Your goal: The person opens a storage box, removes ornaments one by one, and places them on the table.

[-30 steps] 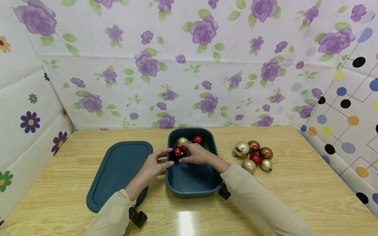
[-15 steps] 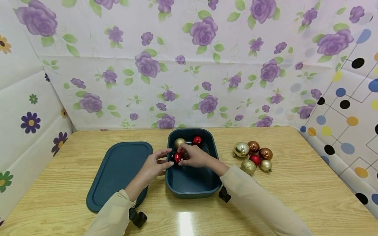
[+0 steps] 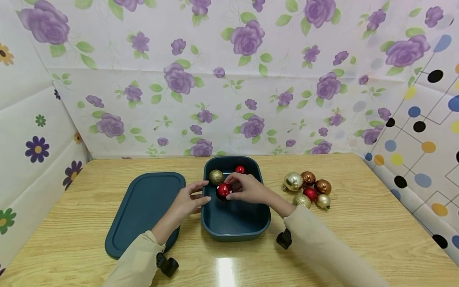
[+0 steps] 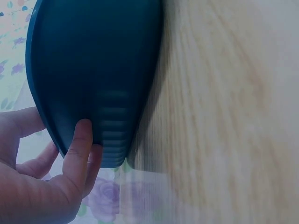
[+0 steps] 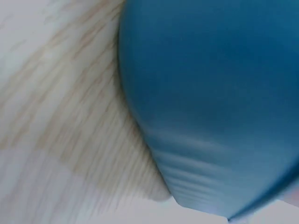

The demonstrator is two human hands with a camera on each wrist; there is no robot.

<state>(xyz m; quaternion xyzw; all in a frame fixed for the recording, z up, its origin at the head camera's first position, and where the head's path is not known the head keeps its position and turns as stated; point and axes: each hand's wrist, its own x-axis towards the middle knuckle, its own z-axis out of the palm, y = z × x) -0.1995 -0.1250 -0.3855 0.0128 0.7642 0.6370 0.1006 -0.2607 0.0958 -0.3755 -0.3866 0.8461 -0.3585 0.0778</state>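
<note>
My right hand (image 3: 249, 188) reaches into a dark blue lidless box (image 3: 234, 235) and holds a shiny red Christmas bauble (image 3: 224, 190) between thumb and fingers. The bauble is low inside the box. My left hand (image 3: 190, 201) holds the box's left rim, and in the left wrist view its fingers (image 4: 80, 140) lie against the outer wall. A gold glitter bauble (image 3: 216, 177) and another red bauble (image 3: 240, 170) lie at the far end of the box. The right wrist view shows the box's outer wall (image 5: 201, 93); the hand there is almost wholly hidden.
The matching blue lid (image 3: 147, 211) lies flat on the wooden table (image 3: 75, 223), left of the box. Right of the box sits a cluster of baubles (image 3: 310, 194), gold, copper and red. Patterned cloth walls (image 3: 229, 107) stand behind and at both sides.
My right hand has shifted right inside the box with the red bauble. The gold glitter bauble has rolled left and nearer. My left hand stays at the rim.
</note>
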